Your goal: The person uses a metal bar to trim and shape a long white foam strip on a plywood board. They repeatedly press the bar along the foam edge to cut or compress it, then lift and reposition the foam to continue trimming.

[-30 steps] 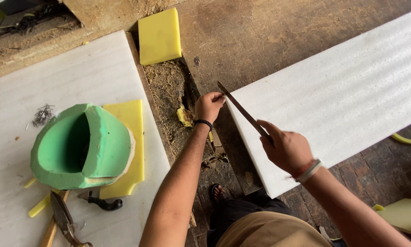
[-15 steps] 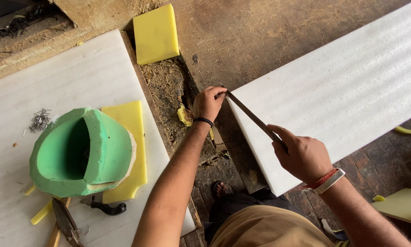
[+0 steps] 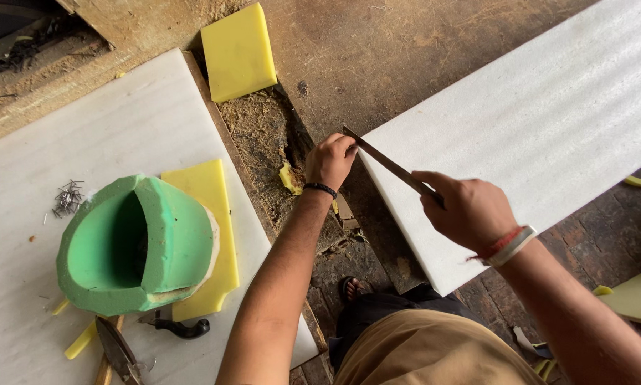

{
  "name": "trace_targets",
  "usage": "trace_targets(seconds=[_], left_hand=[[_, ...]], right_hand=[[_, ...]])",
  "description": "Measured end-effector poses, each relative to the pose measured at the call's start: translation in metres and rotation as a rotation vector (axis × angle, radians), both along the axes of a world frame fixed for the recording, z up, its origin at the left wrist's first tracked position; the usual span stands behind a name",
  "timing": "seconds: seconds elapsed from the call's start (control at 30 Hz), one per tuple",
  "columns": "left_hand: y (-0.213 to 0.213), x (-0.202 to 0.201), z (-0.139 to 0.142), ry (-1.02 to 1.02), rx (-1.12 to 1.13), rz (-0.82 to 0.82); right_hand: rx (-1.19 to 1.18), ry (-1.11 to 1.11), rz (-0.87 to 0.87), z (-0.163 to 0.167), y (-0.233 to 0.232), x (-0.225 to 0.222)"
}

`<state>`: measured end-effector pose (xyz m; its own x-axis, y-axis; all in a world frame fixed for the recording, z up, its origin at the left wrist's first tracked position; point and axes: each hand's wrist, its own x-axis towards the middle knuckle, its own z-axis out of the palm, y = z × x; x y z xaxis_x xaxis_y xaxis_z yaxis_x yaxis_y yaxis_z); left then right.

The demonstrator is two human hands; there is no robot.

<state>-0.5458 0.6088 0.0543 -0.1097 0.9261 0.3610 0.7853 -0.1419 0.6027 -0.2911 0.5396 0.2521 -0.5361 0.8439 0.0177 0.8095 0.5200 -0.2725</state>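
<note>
My left hand pinches the far tip of a long thin metal blade, right at the corner of a long white foam sheet. My right hand grips the blade's near end, over the sheet's left edge. The blade lies slanted between both hands, along that edge. A black band sits on my left wrist and red and white bands on my right.
A green foam shell rests on a yellow foam slab on a white board at left. Loose nails, a dark tool and a knife lie there. Another yellow foam block sits farther off.
The view has shifted slightly. My right hand has slid a little away from my left hand along the sheet's edge; the left hand stays on the blade tip at the corner.
</note>
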Motion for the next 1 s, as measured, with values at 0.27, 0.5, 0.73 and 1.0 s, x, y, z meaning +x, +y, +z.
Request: trace_targets(seconds=[0.27, 0.5, 0.73, 1.0], left_hand=[[0.003, -0.006, 0.005, 0.032, -0.061, -0.024], [-0.003, -0.002, 0.009, 0.007, -0.054, 0.022], [0.0, -0.002, 0.007, 0.04, -0.08, 0.029], [-0.015, -0.008, -0.004, -0.155, -0.04, 0.019]], right_hand=[[0.119, -0.025, 0.014, 0.016, 0.023, -0.027], [0.041, -0.184, -0.019, 0.031, 0.048, -0.064], [-0.096, -0.407, -0.037, 0.048, 0.057, -0.083], [-0.107, -0.454, -0.049, 0.061, 0.038, -0.051]])
